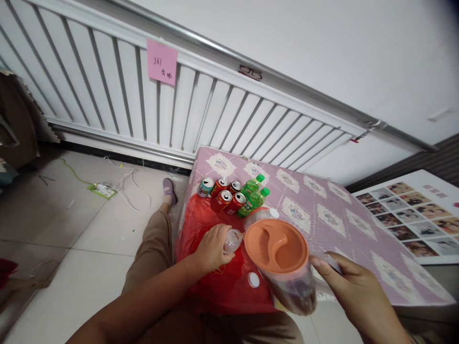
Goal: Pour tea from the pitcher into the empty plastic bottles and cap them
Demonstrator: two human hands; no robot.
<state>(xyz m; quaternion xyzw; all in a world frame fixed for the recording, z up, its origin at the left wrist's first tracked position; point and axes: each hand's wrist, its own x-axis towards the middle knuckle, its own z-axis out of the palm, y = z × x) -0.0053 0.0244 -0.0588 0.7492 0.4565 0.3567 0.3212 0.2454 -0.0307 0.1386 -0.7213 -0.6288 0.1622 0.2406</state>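
Pitcher: up over the near edge of the patterned mattress, toward its left part, lid level with your view, clear body, dark contents low down. Your right hand is closed round its handle, thumb on top; the far fingers are partly hidden. Likely the heavy one, weight hanging out from your wrist. Walls look stiff and smooth, maybe slippery if wet; handle is the sound hold, and the orange lid is a poor one, since it might come off.

Clear bottle: in your left hand, over the red sheet, mouth facing up toward you, close by the pitcher's rim. Hand is part open, fingers and thumb curved to the bottle's width. Probably light, thin-walled, easy to dent and tip; take it round the body, gently. Can't tell how hard you squeeze, or if anything is inside.

White cap lies on the sheet near the near edge. Second clear bottle, white-topped, sits behind the pitcher, partly hidden. Toward the far left corner: four red cans, one teal can, two green bottles right beside them. Neither hand touches those.
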